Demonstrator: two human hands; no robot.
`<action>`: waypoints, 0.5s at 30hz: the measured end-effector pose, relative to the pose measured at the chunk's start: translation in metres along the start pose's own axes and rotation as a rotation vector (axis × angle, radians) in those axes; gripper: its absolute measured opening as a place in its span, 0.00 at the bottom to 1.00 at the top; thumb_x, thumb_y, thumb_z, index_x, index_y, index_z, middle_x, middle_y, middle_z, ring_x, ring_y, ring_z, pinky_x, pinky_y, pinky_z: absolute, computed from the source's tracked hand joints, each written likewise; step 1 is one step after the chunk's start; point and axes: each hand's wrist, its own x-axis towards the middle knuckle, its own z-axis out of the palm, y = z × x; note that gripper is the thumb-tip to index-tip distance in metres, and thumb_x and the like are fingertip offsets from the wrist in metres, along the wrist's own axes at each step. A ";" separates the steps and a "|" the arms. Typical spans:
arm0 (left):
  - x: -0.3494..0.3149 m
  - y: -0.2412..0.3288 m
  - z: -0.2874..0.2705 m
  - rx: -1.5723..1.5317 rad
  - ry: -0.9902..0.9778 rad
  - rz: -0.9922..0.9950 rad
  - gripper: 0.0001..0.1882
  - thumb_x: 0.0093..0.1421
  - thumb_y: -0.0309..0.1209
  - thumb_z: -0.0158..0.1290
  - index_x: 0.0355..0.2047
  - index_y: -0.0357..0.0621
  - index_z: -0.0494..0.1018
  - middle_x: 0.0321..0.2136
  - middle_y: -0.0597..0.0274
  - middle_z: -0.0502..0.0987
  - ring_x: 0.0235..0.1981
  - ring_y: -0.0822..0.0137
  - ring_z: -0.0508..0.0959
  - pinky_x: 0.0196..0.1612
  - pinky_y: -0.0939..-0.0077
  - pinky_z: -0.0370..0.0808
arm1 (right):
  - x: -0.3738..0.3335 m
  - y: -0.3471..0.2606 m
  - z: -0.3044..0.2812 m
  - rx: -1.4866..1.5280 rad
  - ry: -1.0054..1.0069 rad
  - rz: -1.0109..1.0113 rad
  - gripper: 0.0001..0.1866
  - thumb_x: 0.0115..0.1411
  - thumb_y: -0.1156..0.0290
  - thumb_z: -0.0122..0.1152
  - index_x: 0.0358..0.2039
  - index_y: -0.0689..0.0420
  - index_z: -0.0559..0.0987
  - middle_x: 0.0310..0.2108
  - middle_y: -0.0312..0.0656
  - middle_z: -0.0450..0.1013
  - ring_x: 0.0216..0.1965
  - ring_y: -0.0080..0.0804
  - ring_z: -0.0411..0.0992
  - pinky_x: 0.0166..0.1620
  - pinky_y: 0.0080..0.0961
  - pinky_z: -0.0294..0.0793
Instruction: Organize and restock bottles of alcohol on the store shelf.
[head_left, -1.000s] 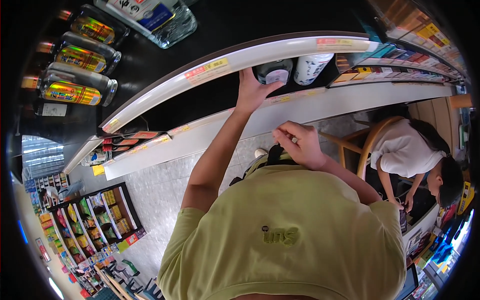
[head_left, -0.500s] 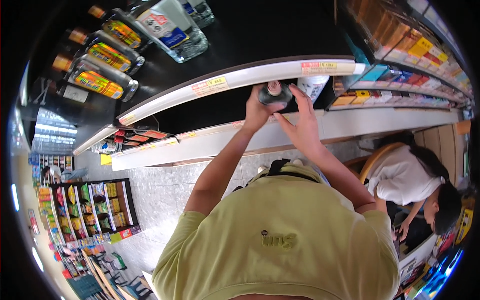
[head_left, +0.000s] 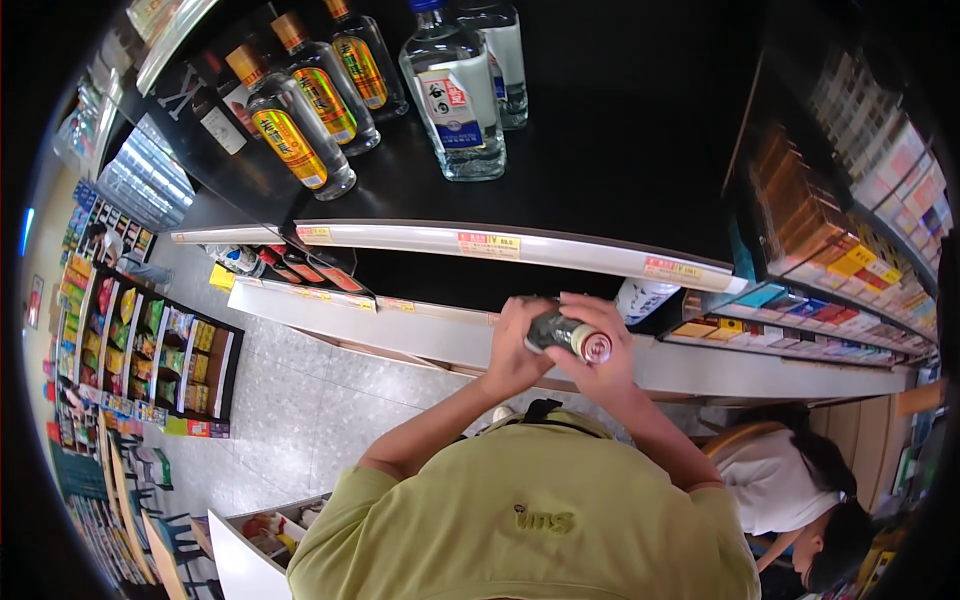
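Observation:
A dark glass bottle (head_left: 556, 331) with a red-and-white cap is between my hands, just in front of the lower shelf. It tilts, its cap end toward the right and toward me. My left hand (head_left: 514, 352) wraps around its body from the left. On the other side, my right hand (head_left: 608, 372) closes around the neck end, fingers over the top. The bottle's label is hidden by my hands. Right behind my right hand, a white bottle (head_left: 642, 299) stands in the lower shelf.
Above, clear bottles with yellow labels (head_left: 292, 140) and a square blue-capped bottle (head_left: 455, 110) stand on the black shelf (head_left: 600, 180). Its white front edge (head_left: 400, 238) carries price tags. Cigarette-like packs (head_left: 820, 320) fill a rack at right. A seated person (head_left: 770, 480) is at lower right; snack shelves (head_left: 160, 345) stand left.
The bottle has come out of the lower shelf toward me and is now tilted over. My right hand, open beside it before, has closed around its neck end. My view has shifted.

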 end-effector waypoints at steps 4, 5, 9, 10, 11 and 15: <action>0.006 0.034 -0.013 -0.034 0.073 0.114 0.33 0.40 0.31 0.70 0.48 0.42 0.70 0.40 0.51 0.74 0.41 0.48 0.74 0.43 0.57 0.72 | 0.029 -0.032 -0.012 0.128 0.007 -0.184 0.22 0.44 0.69 0.73 0.41 0.61 0.79 0.37 0.48 0.78 0.37 0.40 0.76 0.43 0.34 0.77; 0.013 0.042 -0.017 -0.035 0.082 0.115 0.33 0.40 0.31 0.70 0.48 0.42 0.70 0.40 0.51 0.74 0.41 0.48 0.74 0.43 0.57 0.72 | 0.034 -0.038 -0.018 0.126 0.000 -0.189 0.22 0.44 0.69 0.73 0.41 0.61 0.79 0.37 0.48 0.78 0.37 0.40 0.76 0.43 0.34 0.77; 0.034 0.065 -0.043 0.042 0.023 0.286 0.39 0.41 0.39 0.72 0.52 0.36 0.68 0.45 0.51 0.75 0.43 0.49 0.76 0.47 0.56 0.74 | 0.055 -0.059 -0.036 0.350 -0.019 -0.088 0.23 0.49 0.61 0.72 0.41 0.62 0.78 0.36 0.48 0.78 0.38 0.39 0.76 0.42 0.32 0.76; 0.037 0.065 -0.048 0.063 0.003 0.352 0.40 0.43 0.40 0.72 0.53 0.37 0.68 0.47 0.50 0.75 0.45 0.49 0.76 0.50 0.54 0.74 | 0.063 -0.065 -0.041 0.382 0.007 -0.099 0.24 0.51 0.55 0.70 0.40 0.62 0.77 0.36 0.48 0.77 0.38 0.40 0.76 0.43 0.34 0.75; 0.037 0.064 -0.053 0.084 -0.015 0.417 0.40 0.44 0.42 0.72 0.54 0.38 0.68 0.49 0.49 0.74 0.47 0.49 0.76 0.53 0.53 0.73 | 0.071 -0.071 -0.046 0.414 0.031 -0.109 0.26 0.54 0.50 0.68 0.40 0.61 0.76 0.36 0.48 0.77 0.38 0.40 0.76 0.44 0.36 0.75; 0.020 0.047 -0.070 0.031 0.114 0.367 0.36 0.50 0.37 0.68 0.57 0.41 0.66 0.52 0.49 0.73 0.51 0.49 0.74 0.56 0.49 0.71 | 0.102 -0.093 -0.074 0.436 0.159 -0.127 0.29 0.61 0.43 0.49 0.46 0.58 0.69 0.37 0.49 0.70 0.39 0.40 0.70 0.47 0.41 0.71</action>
